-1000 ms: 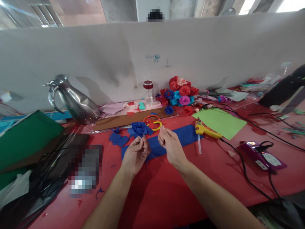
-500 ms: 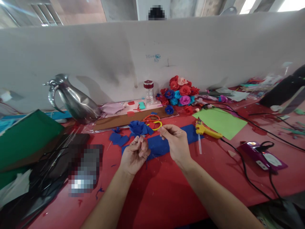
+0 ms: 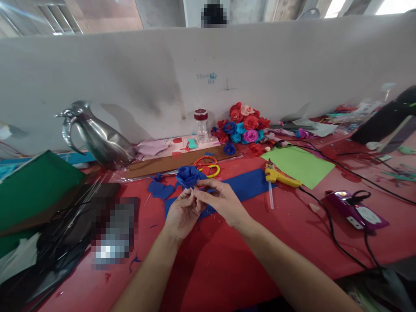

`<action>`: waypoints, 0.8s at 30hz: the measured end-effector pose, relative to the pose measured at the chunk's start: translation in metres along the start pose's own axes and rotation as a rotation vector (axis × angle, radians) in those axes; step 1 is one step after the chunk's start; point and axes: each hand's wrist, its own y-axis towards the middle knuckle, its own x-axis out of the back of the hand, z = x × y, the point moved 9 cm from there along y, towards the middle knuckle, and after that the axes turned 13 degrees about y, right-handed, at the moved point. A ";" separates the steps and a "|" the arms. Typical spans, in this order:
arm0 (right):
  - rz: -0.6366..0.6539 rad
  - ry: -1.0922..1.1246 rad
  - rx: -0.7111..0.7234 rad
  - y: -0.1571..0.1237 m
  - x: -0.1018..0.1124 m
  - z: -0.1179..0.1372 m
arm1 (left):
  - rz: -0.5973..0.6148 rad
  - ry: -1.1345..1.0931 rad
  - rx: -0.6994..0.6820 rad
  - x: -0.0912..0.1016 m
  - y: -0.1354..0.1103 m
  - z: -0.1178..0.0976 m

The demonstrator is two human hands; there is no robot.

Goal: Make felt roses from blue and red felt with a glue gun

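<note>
Hands close together here: the left hand (image 3: 183,213) pinches what looks like the base of the blue flower (image 3: 188,177), while the right hand (image 3: 224,200) curls in beside it, though whether its fingers grip anything is hidden. Up above the red tabletop (image 3: 211,268), the flower sits at the left fingertips, near a yellow handle loop (image 3: 212,176). Working the base looks like the current step, and next calls for a steady pinch and light right-hand pressure.
</note>
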 end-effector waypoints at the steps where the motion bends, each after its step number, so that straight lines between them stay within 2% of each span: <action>1: -0.024 -0.070 0.047 -0.001 0.001 0.003 | -0.028 -0.016 0.012 0.001 0.000 0.002; 4: -0.126 -0.287 0.222 -0.006 0.003 0.018 | -0.108 -0.038 0.050 0.002 -0.001 0.008; 6: -0.174 -0.330 0.246 -0.008 0.005 0.020 | -0.127 -0.015 0.060 0.000 -0.001 0.012; 10: -0.244 -0.292 0.243 -0.011 0.010 0.021 | -0.054 0.056 0.016 -0.012 -0.001 0.011; 15: -0.244 -0.260 0.282 -0.013 0.009 0.027 | -0.019 0.069 -0.021 -0.013 -0.002 0.006; 20: -0.226 -0.216 0.288 -0.013 0.009 0.023 | -0.041 0.090 -0.025 -0.008 -0.001 0.007; 22: -0.209 -0.223 0.339 -0.014 0.009 0.024 | -0.075 0.138 -0.074 -0.004 0.000 0.002; 24: -0.195 -0.259 0.423 -0.017 0.008 0.029 | -0.125 0.208 -0.191 0.000 0.000 -0.009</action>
